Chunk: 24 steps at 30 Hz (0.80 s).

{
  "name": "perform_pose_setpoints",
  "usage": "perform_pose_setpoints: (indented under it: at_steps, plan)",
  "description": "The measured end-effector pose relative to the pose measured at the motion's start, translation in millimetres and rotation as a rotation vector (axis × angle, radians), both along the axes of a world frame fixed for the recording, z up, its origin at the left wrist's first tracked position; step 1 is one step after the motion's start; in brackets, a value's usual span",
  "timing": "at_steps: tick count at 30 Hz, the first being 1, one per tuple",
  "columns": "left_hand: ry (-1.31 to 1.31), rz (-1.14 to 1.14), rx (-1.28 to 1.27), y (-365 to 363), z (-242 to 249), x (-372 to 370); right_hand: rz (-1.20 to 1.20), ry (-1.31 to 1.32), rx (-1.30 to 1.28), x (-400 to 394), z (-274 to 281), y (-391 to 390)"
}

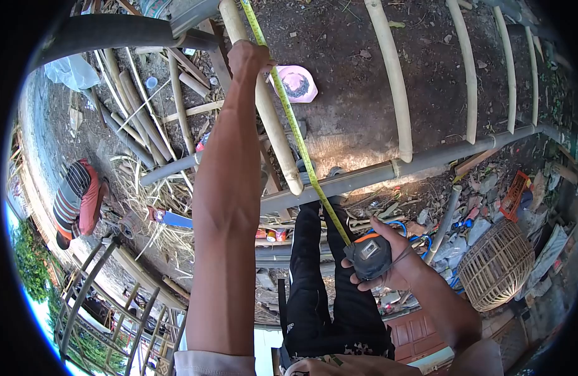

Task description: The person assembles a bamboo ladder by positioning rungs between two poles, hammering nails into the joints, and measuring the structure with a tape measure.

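Note:
A yellow tape blade [295,128] runs from the top of the view down to a black and orange tape measure case [372,255]. My right hand [392,257] holds that case in front of my legs. Higher up, my left hand [248,59] is wrapped round a light bamboo pole [271,125], with its fingertips at the tape blade. The blade lies beside the pole, slanting away from it near the lower end. Beneath is a dark horizontal pole [358,180], which the bamboo pole's lower end overlaps.
More bamboo rungs [392,81] cross the frame to the right. A pink basin [295,83] lies on the ground. At left, a person in a striped top [73,194] bends near a blue saw [173,218]. A woven basket [496,266] stands among rubble at right.

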<state>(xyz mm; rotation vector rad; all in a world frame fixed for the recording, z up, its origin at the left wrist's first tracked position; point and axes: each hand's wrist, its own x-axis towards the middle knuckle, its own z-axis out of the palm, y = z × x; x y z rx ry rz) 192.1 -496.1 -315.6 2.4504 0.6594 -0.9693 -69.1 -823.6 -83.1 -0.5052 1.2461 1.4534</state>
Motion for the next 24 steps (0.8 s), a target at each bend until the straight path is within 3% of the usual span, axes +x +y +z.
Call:
perform_pose_setpoints:
  at_steps: [5, 8, 9, 10, 11, 13, 14, 15, 16, 18, 20, 24]
  plan:
    - [-0.03, 0.159, -0.037, 1, -17, -8, -0.016, -0.004, 0.019, -7, 1, -5]
    - [-0.342, 0.335, -0.173, -4, -1, -31, 0.103, -0.069, 0.028, -38, 4, -19]
    - [-0.427, 0.408, -0.24, -19, 37, -43, 0.135, -0.116, 0.003, -57, 3, -24]
    - [-0.489, 0.414, -0.217, -22, 44, -52, 0.156, -0.167, -0.012, -69, 7, -28]
    - [-0.673, 0.456, -0.262, -23, 25, -68, 0.197, -0.192, -0.021, -84, 7, -33]
    - [-0.768, 0.575, -0.299, -39, 59, -99, 0.179, -0.235, -0.061, -131, 2, -50]
    - [-0.856, 0.63, -0.413, -37, 39, -118, 0.199, -0.298, -0.08, -158, -2, -60]
    - [-0.861, 0.727, -0.496, -40, 45, -134, 0.332, -0.297, -0.107, -192, -17, -75]
    - [-0.85, 0.664, -0.425, -39, 58, -149, 0.526, -0.364, -0.159, -206, -11, -78]
    - [-0.828, 0.848, -0.553, -42, 77, -168, 0.842, -0.603, -0.141, -235, -1, -105]
    - [-0.812, 0.787, -0.514, -38, 97, -181, 0.925, -0.813, -0.204, -252, 12, -131]
    - [-0.852, 0.779, -0.621, -51, 123, -186, 0.817, -0.679, -0.277, -239, 45, -166]
